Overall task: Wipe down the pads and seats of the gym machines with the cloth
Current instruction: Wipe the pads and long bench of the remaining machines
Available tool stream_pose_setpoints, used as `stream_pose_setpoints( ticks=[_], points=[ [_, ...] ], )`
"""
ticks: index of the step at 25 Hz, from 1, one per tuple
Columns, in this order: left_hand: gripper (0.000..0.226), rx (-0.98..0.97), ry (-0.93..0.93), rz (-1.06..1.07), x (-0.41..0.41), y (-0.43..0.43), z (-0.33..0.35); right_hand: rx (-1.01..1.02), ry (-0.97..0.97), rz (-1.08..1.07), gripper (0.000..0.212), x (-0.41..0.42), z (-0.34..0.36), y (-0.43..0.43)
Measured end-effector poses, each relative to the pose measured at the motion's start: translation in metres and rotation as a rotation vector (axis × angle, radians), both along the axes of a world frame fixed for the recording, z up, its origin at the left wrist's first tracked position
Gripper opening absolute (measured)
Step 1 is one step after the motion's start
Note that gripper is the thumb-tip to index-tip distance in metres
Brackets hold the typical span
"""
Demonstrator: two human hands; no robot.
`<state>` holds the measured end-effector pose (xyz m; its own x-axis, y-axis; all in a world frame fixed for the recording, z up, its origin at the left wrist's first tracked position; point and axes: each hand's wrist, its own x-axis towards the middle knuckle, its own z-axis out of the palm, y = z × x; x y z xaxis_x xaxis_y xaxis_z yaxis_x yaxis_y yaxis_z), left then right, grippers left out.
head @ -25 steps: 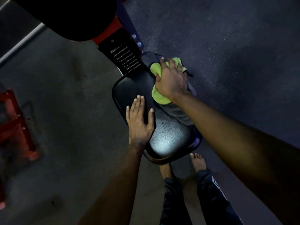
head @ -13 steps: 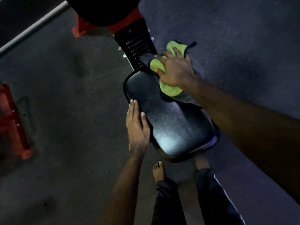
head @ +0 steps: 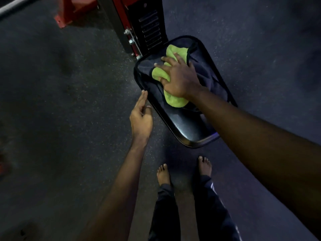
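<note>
A black padded seat [head: 187, 126] of a gym machine lies in the middle of the view, glossy at its near end. A cloth [head: 175, 100], lime green on one side and dark on the other, is spread and bunched over the seat's far half. My right hand [head: 180, 79] lies on top of the cloth, pressing it onto the pad with the green fold bunched between thumb and fingers. My left hand [head: 140, 117] is at the seat's left edge, fingers straight, fingertips at the rim, holding nothing.
The machine's red and black upright [head: 147, 26] with a slotted plate rises just beyond the seat. A red base foot [head: 73, 13] sits at the top left. My bare feet [head: 163, 173] stand on the dark rubber floor [head: 69, 101] just before the seat.
My right hand has drawn the cloth back from the seat's far right corner toward the middle. My left hand has slid off the pad's top to its left edge.
</note>
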<state>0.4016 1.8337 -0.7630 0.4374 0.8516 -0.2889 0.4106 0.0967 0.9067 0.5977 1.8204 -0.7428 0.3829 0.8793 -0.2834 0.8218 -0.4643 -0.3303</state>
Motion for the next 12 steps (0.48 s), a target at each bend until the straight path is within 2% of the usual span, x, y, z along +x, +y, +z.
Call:
stream_pose_setpoints(
  ticks=[2,6,10,12],
  points=[
    [0.048,-0.062,-0.094,0.038,-0.007,0.006,-0.004,0.021,0.016,-0.017,0.058,-0.026,0.005,-0.014],
    [0.039,-0.333,-0.276,0.215,-0.007,0.022,-0.007,0.08,-0.003,-0.088,0.057,-0.07,0.011,-0.088],
    [0.032,-0.337,-0.262,0.164,-0.01,0.042,0.001,0.022,-0.055,-0.045,0.058,-0.092,0.014,-0.093],
    [0.036,-0.285,-0.22,0.125,-0.008,0.043,0.006,0.005,-0.09,-0.01,0.059,-0.096,0.018,-0.087]
  ],
)
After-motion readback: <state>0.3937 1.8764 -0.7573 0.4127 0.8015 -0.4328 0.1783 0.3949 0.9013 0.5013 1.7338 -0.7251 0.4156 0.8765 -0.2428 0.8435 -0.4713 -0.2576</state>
